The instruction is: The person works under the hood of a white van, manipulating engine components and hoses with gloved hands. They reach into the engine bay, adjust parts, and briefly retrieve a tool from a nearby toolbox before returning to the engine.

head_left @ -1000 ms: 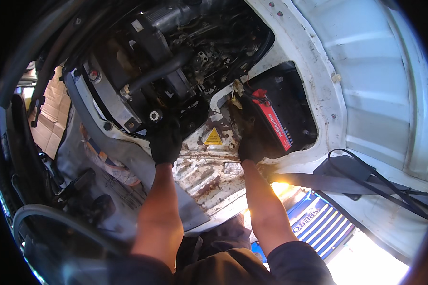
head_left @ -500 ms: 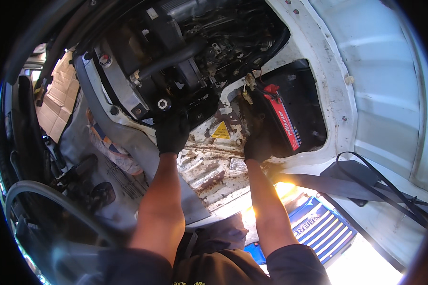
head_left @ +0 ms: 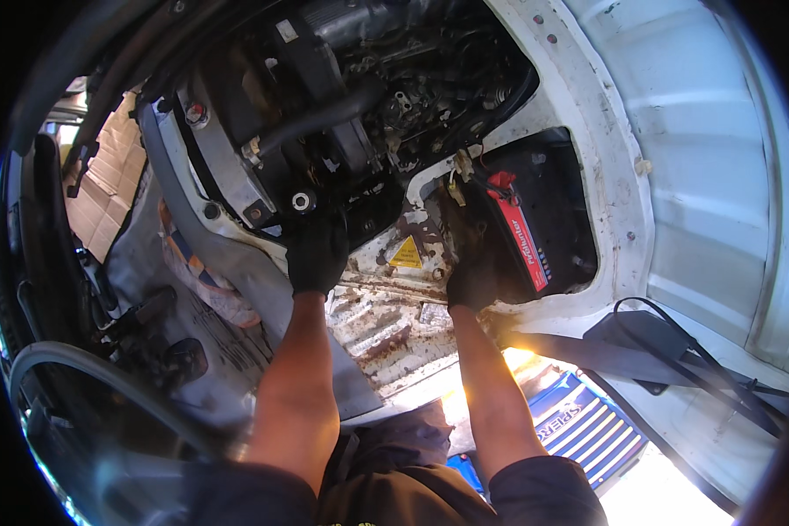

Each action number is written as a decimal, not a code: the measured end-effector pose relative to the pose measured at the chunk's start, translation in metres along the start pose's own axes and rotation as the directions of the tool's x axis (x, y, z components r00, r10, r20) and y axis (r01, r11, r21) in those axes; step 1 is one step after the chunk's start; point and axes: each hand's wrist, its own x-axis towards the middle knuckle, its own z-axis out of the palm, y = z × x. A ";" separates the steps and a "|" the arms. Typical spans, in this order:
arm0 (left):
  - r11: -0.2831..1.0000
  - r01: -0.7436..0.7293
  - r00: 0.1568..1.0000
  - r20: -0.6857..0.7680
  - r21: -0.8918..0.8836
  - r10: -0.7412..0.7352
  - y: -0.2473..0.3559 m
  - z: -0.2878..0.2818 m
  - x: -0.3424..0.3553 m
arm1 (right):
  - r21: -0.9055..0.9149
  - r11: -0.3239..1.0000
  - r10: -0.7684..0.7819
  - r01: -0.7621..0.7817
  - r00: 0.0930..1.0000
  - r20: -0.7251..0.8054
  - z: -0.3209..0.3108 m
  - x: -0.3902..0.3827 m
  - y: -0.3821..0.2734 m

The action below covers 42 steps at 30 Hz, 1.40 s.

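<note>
My left hand, in a black glove, is at the lower edge of the dark engine bay, just below a pale ring-shaped fitting; its fingers merge into the shadow. My right hand, also gloved, reaches into the shadow at the left side of the black battery with its red top strip. What either hand holds is hidden. Between them lies a rusty white metal panel with a yellow triangle sticker. Tan wire connectors hang above my right hand.
A steering wheel and pedals are at lower left, cardboard and a patterned cloth beyond. A white ribbed body panel fills the right. Below it lie belt straps and a blue slatted case.
The whole view has shifted slightly rightward since a second ago. Both gloved hands stay at much the same spots, with only small movements.
</note>
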 end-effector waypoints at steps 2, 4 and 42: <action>0.998 0.056 0.996 0.072 0.009 -0.056 0.004 -0.003 0.000 | -0.002 1.000 0.009 -0.009 1.000 0.011 -0.002 -0.001 -0.001; 0.998 0.061 0.993 0.100 0.014 -0.062 0.005 -0.005 0.000 | -0.016 1.000 -0.013 0.013 1.000 -0.020 -0.001 -0.001 0.002; 0.998 0.019 0.994 0.107 0.052 -0.024 -0.001 0.003 -0.002 | -0.014 0.999 -0.037 0.037 0.998 -0.053 0.010 0.002 0.011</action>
